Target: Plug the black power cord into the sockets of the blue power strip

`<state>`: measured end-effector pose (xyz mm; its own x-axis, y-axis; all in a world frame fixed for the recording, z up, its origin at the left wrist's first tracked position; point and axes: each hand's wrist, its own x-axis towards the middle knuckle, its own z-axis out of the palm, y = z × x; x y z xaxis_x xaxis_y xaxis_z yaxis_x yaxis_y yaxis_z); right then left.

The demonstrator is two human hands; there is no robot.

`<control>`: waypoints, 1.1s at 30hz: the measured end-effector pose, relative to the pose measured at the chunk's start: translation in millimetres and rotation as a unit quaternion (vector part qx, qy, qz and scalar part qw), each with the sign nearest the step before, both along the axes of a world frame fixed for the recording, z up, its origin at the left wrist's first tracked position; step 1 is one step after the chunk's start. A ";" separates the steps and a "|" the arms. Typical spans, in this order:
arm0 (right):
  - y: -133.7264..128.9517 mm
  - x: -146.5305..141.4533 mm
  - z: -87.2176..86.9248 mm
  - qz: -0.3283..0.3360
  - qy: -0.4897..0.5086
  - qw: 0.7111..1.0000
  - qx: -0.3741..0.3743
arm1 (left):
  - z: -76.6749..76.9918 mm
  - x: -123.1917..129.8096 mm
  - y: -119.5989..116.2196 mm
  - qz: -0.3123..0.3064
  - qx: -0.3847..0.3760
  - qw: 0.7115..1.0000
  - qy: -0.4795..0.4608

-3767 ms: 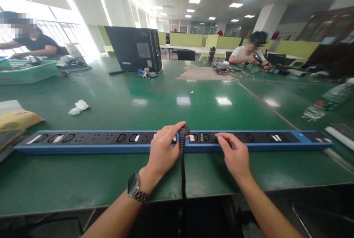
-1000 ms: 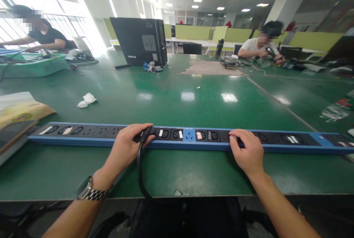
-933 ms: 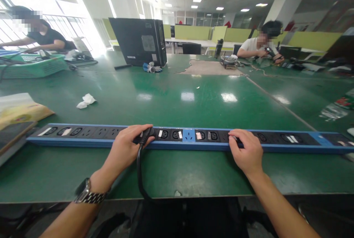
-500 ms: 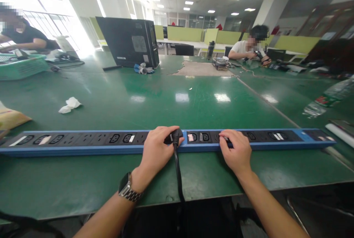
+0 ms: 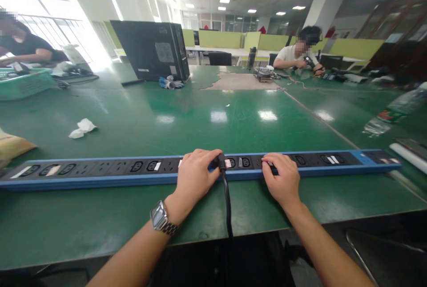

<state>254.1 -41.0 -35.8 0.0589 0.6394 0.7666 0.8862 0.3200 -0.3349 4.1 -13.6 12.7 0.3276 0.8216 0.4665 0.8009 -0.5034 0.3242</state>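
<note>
Green table [image 5: 133, 113]; basket [image 5: 28, 89] holds clutter [image 5: 20, 69]; left hand [image 5: 196, 173] grips plug [image 5: 221, 162].

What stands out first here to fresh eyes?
The long blue power strip spanning the green table, with the left hand holding a black plug at its middle. Then the black computer tower beyond, left of centre, with blue-and-white gloves by its base.

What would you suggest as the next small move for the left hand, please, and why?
I would probably shift the left hand's fingers slightly while keeping hold of the black plug: the hand and plug hide where it meets the power strip, so its seating cannot be confirmed.
</note>
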 end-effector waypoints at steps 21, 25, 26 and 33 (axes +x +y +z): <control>-16.1 -16.3 86.3 0.132 0.211 0.929 -0.274 | 29.2 55.5 -7.3 -0.160 0.027 0.979 -0.122; -11.3 -6.6 98.2 0.046 0.045 0.941 -0.332 | 21.9 67.4 0.2 -0.165 -0.019 0.983 -0.083; -7.6 -1.1 97.4 0.035 0.028 0.938 -0.342 | 18.0 62.0 2.7 -0.153 -0.028 0.986 -0.063; 20.0 8.9 86.4 0.038 -0.075 0.919 -0.385 | -3.9 13.4 9.3 -0.041 -0.039 0.998 0.039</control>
<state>263.0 -21.0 50.6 -0.0783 0.9936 0.0809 0.9258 0.1026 -0.3638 17.5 -4.3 8.8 0.4271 0.8235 0.3734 0.7825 -0.5435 0.3037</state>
